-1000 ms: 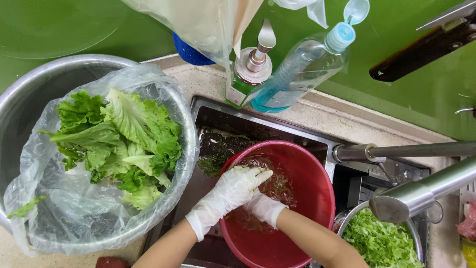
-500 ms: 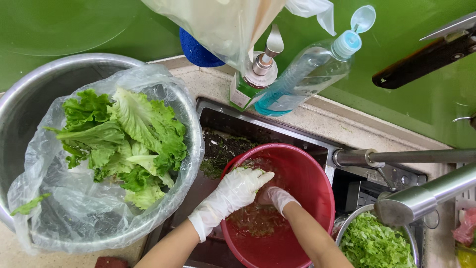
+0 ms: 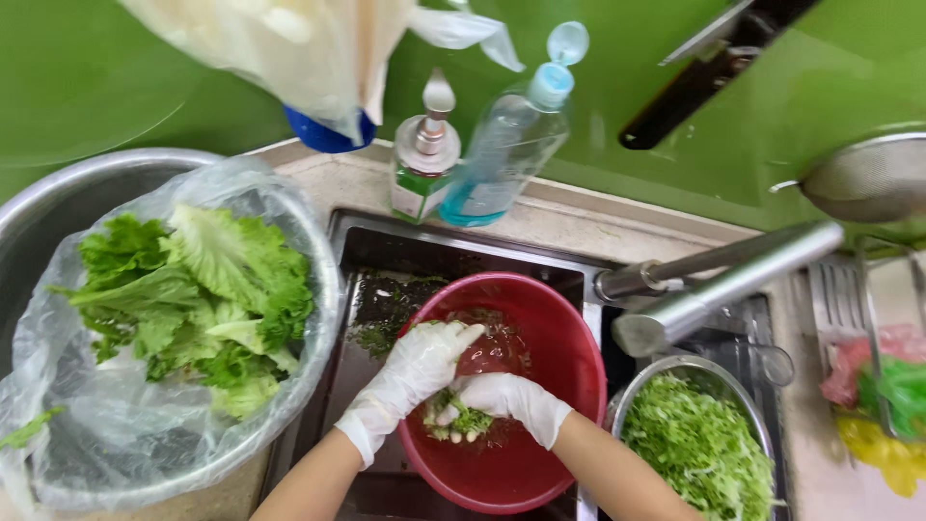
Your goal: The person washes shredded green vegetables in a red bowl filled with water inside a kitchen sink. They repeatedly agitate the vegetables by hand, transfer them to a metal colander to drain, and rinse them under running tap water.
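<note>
Both my hands wear thin white gloves and are inside a red bowl (image 3: 559,333) of water that sits in the sink. My left hand (image 3: 415,371) lies over the bowl's left rim, fingers curled onto a small clump of wet chopped greens (image 3: 466,422). My right hand (image 3: 506,397) cups the same clump from the right. The two hands press together around the greens just above the water.
A large steel bowl lined with a clear plastic bag (image 3: 116,453) holds lettuce leaves (image 3: 193,299) at left. A steel bowl of shredded greens (image 3: 699,449) sits at right under the tap (image 3: 714,280). A soap pump (image 3: 424,164) and blue bottle (image 3: 506,145) stand behind the sink.
My hands have closed together and lifted a clump of greens out of the water; before, they were spread in the bowl.
</note>
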